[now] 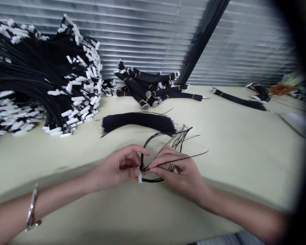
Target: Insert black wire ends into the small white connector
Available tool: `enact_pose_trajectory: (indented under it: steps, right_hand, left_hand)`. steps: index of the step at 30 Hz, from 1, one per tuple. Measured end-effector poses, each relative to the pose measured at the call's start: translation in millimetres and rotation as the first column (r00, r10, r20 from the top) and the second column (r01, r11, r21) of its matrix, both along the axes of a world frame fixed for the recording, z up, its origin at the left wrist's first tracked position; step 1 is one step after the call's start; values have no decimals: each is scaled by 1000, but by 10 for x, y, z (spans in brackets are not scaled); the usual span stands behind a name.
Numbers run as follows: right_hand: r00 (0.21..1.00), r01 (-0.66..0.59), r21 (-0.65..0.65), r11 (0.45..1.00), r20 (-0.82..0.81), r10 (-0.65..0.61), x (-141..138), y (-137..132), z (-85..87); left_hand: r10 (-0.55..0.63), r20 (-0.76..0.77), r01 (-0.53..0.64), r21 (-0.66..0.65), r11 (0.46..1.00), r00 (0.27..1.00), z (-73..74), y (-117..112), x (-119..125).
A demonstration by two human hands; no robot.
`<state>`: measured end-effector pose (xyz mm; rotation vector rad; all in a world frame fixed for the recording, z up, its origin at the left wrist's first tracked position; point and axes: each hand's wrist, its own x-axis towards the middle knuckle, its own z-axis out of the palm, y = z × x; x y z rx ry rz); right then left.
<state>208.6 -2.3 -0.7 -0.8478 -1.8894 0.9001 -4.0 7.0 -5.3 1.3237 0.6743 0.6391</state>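
Observation:
My left hand is closed in a pinch on a small white connector at the end of several thin black wires that loop up and fan out to the right. My right hand is closed too, pinching one black wire close to the connector, its fingertips almost touching the left hand's. Both hands hover low over the pale table. Just beyond them lies a loose bunch of black wires with bare metal ends.
A big heap of black wires with white connectors fills the left. Tied wire bundles with yellow bands lie at the back by the window blinds. Another bundle lies at right. A bracelet is on my left wrist.

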Motion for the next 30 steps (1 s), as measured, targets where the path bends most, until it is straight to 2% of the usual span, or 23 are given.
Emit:
enact_pose_trajectory:
  steps: [10,21,30]
  right_hand:
    - [1000,-27,26,999,3,27,10,2,39]
    - [999,-33,-20,999,7,33,14,2,16]
    - [991,-53,41,998,123,48,17,20,5]
  left_hand:
    - [-5,-8,5,-16,1000,1000,3,0,-13]
    - [1,-9,-2,-34,999,1000,7,7,-7]
    - [-6,-20,6,-23,1000,1000,3,-2,-8]
